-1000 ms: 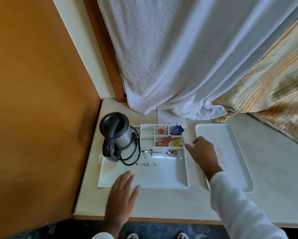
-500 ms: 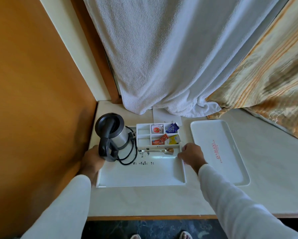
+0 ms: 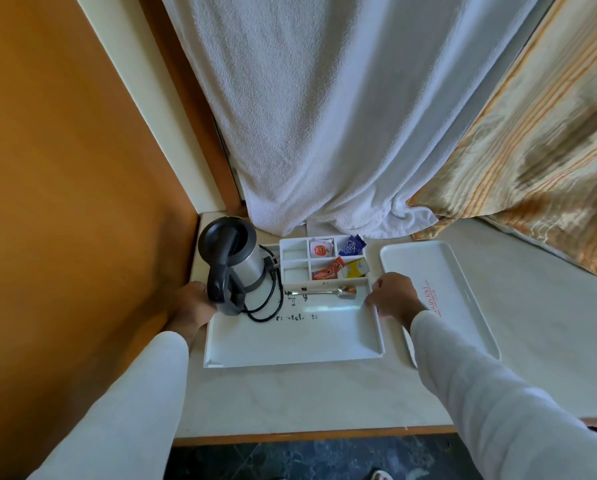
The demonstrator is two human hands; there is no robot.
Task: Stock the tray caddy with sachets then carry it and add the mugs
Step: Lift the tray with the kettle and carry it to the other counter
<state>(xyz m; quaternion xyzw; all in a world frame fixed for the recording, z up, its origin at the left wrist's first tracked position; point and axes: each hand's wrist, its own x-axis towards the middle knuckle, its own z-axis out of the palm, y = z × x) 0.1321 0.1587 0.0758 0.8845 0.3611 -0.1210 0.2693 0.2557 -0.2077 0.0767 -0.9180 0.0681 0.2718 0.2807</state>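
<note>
On the counter (image 3: 290,403) sits a tray caddy (image 3: 290,344): kettle (image 3: 233,261) at its far left, sachets (image 3: 338,259) in far compartments, a spoon (image 3: 324,292) just nearer. A second tray (image 3: 463,306) lies right; a towel (image 3: 324,116) hangs behind.

White towel (image 3: 324,116), striped curtain (image 3: 532,161), orange wall (image 3: 65,168)

the kettle (image 3: 233,263) hides part of the left hand (image 3: 190,305) and the tray caddy (image 3: 292,344) edge beside it. the black print just right of the kettle's cord (image 3: 271,299) is too small to read. the right hand (image 3: 392,296) fingertips fold out of sight over the caddy's rim, so its grip is unclear.
</note>
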